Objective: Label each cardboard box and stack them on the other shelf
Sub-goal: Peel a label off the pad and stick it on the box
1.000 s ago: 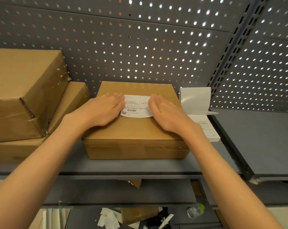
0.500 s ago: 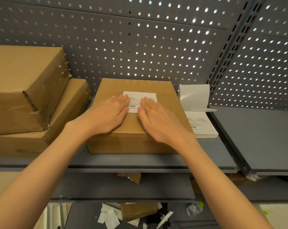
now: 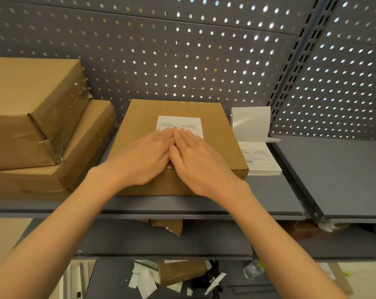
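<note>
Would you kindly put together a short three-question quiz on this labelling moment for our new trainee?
1. True or false: both hands lie flat on the label of the middle box.
2. The stack of spare labels sits where? A) on the left boxes B) right of the middle box C) on the lower shelf
3. How many boxes are stacked at the left?

Key
1. True: left hand and right hand press with straight fingers.
2. B
3. Two: an upper box on a lower box.

A flat brown cardboard box (image 3: 178,147) sits centre frame on a grey shelf (image 3: 275,197), a white printed label (image 3: 179,125) stuck on top.
</note>
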Available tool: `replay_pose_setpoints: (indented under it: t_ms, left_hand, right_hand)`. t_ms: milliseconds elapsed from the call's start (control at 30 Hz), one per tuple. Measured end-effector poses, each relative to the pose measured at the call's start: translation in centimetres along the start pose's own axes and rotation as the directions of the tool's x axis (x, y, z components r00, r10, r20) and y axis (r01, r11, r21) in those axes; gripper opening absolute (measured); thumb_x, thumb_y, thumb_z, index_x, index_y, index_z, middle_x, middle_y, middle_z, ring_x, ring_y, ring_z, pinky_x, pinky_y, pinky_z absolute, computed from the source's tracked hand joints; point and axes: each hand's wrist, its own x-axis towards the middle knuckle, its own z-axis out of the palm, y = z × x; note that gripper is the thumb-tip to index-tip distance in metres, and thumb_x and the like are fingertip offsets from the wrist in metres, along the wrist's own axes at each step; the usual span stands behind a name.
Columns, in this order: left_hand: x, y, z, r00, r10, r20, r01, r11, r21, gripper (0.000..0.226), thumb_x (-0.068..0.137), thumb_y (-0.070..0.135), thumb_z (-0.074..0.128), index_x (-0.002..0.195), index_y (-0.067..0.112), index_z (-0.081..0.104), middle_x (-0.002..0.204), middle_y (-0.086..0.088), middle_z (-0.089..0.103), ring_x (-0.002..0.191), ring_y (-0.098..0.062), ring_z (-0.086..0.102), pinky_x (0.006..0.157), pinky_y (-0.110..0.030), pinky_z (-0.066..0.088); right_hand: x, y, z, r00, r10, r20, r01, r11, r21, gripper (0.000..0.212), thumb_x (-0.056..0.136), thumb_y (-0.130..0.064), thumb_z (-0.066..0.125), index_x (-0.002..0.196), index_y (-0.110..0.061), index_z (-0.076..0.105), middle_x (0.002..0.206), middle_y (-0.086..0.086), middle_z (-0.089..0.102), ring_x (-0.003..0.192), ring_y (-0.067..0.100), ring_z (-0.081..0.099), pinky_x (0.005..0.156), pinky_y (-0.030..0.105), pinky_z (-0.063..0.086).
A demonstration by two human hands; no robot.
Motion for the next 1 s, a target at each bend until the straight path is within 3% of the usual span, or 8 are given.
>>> replay_pose_setpoints:
  t_ms: [200, 767, 900, 1000]
  left_hand:
    - [-0.3, -0.5, 0.1, 0.996, -0.082, 0.017, 0.082, 0.996, 0.039, 0.052, 0.101, 0.034, 0.021, 0.150, 0.018, 0.011, 0.158, 0.004, 0.008, 0.144, -0.005, 0.008, 0.110, -0.015, 0.000]
    - [-2.6, -1.9, -0.1, 0.985, -0.155, -0.071, 0.163, 0.980, 0.117, 0.053, 0.100, 0.036, 0.020, 0.150, 0.019, 0.012, 0.158, 0.005, 0.009, 0.144, -0.005, 0.008, 0.107, -0.013, -0.001]
    - [-2.7, -2.1, -0.2, 0.978, -0.185, -0.097, 0.194, 0.976, 0.103, 0.051, 0.101, 0.037, 0.021, 0.148, 0.019, 0.021, 0.157, -0.002, 0.018, 0.144, -0.013, 0.015, 0.113, -0.022, 0.007]
    - [-2.5, -2.7, -0.4, 0.936, -0.272, -0.224, 0.277, 0.961, -0.005, 0.054, 0.097, 0.045, 0.032, 0.142, 0.015, 0.039, 0.152, -0.012, 0.031, 0.142, -0.026, 0.024, 0.115, -0.036, 0.017]
  right_hand:
    - [-0.7, 0.8, -0.1, 0.998, 0.055, -0.003, -0.055, 0.998, -0.012, 0.056, 0.102, -0.039, 0.015, 0.151, -0.011, 0.012, 0.159, 0.004, 0.013, 0.146, 0.012, 0.009, 0.117, 0.025, 0.003]
    - [-2.8, 2.8, -0.4, 0.992, 0.106, -0.066, -0.110, 0.993, -0.050, 0.055, 0.102, -0.036, 0.014, 0.151, -0.010, 0.011, 0.159, 0.004, 0.011, 0.146, 0.013, 0.007, 0.117, 0.027, 0.004]
    - [-2.9, 2.9, -0.8, 0.989, 0.116, -0.097, -0.119, 0.993, -0.024, 0.054, 0.102, -0.036, 0.016, 0.149, -0.009, 0.020, 0.157, 0.007, 0.022, 0.144, 0.017, 0.017, 0.116, 0.029, 0.011]
    - [-2.8, 3.7, -1.4, 0.961, 0.167, -0.223, -0.158, 0.986, 0.055, 0.050, 0.102, -0.037, 0.023, 0.144, -0.009, 0.031, 0.149, 0.010, 0.037, 0.136, 0.024, 0.031, 0.108, 0.031, 0.022]
